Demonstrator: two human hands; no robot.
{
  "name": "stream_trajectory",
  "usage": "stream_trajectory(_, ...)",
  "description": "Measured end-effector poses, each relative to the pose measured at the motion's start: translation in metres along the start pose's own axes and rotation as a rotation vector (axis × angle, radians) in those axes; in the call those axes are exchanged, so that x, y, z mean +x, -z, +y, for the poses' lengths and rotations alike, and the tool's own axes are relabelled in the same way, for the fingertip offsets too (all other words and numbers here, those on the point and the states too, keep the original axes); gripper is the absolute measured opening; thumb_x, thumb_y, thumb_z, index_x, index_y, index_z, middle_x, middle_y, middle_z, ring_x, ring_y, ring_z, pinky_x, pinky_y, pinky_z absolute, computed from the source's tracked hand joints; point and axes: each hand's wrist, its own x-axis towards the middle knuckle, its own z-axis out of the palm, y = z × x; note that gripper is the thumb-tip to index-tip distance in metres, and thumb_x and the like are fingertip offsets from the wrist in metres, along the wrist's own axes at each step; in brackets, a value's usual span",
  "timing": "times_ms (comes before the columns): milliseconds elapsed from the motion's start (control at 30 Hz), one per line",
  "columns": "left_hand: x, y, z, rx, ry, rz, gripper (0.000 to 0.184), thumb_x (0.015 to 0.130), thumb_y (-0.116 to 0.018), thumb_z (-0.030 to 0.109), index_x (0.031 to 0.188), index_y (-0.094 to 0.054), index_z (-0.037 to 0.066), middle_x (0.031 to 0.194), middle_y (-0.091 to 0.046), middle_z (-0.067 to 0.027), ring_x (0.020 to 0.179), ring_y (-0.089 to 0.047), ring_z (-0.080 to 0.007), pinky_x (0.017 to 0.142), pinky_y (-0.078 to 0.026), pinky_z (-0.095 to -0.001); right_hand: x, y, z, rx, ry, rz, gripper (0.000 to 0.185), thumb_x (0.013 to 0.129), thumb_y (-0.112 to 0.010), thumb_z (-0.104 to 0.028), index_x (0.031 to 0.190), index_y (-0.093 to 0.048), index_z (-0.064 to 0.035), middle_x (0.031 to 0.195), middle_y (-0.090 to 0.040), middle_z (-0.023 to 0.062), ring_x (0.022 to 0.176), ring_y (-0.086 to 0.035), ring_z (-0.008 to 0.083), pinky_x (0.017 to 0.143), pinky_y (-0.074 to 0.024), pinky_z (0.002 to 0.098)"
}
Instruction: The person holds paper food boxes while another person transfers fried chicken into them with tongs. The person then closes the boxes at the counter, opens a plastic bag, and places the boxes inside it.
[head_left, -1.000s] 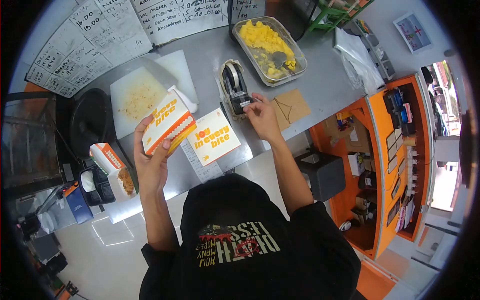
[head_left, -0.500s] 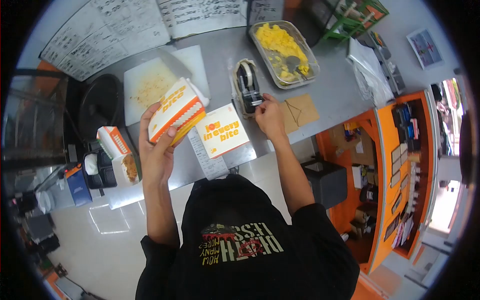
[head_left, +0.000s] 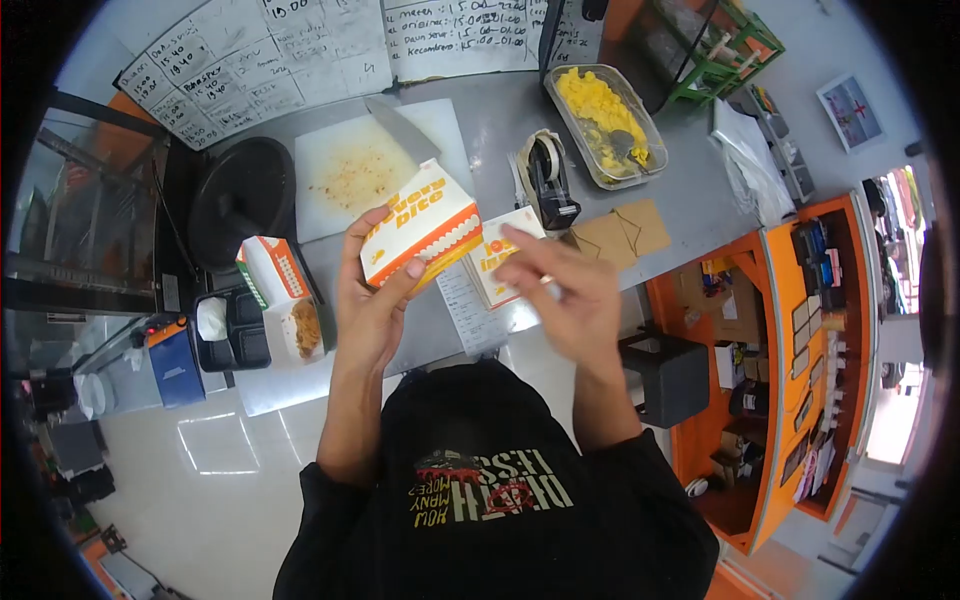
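Note:
My left hand is closed around a white and orange paper food box, tilted above the counter, thumb on its front side. A second box with the same print lies flat on the counter, partly covered by my right hand. Smeared by motion, my right hand hovers over that box with its fingers pointing left; whether anything is in them I cannot make out. Just behind stands a black tape dispenser. A printed receipt lies beneath the boxes at the counter's front edge.
A knife rests on the white cutting board. Farther right are a tub of yellow food and a brown paper piece. At left, a black tray sits near an opened box with fried food.
My right hand has left the tape dispenser and swung left and nearer, over the flat box. My left hand still holds its box. The whole view has shifted.

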Motion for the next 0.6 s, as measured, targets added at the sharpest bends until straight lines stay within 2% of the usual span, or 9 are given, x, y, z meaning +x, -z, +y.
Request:
stream_trajectory(133,-0.008,0.025,0.019,-0.032,0.061,-0.080,0.063,0.086,-0.071,-0.003,0.140,-0.041,0.011,0.135,-0.050,-0.0103,0.125,-0.054,-0.0218,0.101,-0.052,-0.0383,-0.002,-0.069,-0.007,0.101,-0.084,0.054,0.031,0.087,-0.074,0.000,0.111,-0.054,0.0029,0.088,-0.073,0.0072,0.077,-0.063,0.0071,0.067,-0.0489,0.0213)
stream_trajectory(167,-0.010,0.031,0.024,-0.036,0.080,-0.079,0.061,0.087,-0.070,-0.004,0.139,-0.041,0.011,0.134,-0.051,-0.0108,0.124,-0.055,-0.0214,0.101,-0.052,-0.0377,0.000,-0.082,-0.009,0.076,-0.098,0.074,0.033,0.088,-0.074,0.000,0.105,-0.046,-0.0017,0.087,-0.074,0.0076,0.076,-0.062,0.0046,0.063,-0.0462,0.0191)
stream_trajectory(267,-0.016,0.050,0.036,-0.058,0.090,-0.112,0.061,0.087,-0.071,-0.003,0.139,-0.041,0.011,0.135,-0.051,-0.0119,0.124,-0.055,-0.0208,0.102,-0.051,-0.0361,-0.001,-0.110,-0.012,0.052,-0.140,0.139,0.027,0.084,-0.078,-0.006,0.098,-0.055,-0.0021,0.077,-0.070,0.0052,0.062,-0.060,0.0080,0.054,-0.0460,0.0234)
stream_trajectory(467,-0.026,0.085,0.049,0.074,-0.020,-0.152,0.062,0.086,-0.073,-0.002,0.138,-0.040,0.008,0.138,-0.049,-0.0129,0.125,-0.054,-0.0219,0.104,-0.048,-0.0344,-0.003,-0.156,-0.031,-0.189,-0.091,0.199,0.029,0.084,-0.079,-0.010,0.093,-0.053,-0.0035,0.072,-0.069,0.0070,0.055,-0.057,0.0075,0.050,-0.0434,0.0233)
stream_trajectory(600,-0.033,0.103,0.056,0.134,-0.109,-0.095,0.062,0.086,-0.074,-0.001,0.138,-0.042,0.007,0.140,-0.046,-0.0132,0.128,-0.052,-0.0227,0.104,-0.048,-0.0349,-0.009,-0.178,-0.031,-0.103,-0.220,0.243,0.035,0.082,-0.083,-0.013,0.082,-0.048,-0.0051,0.060,-0.060,0.0050,0.050,-0.050,0.0049,0.047,-0.0406,0.0224)
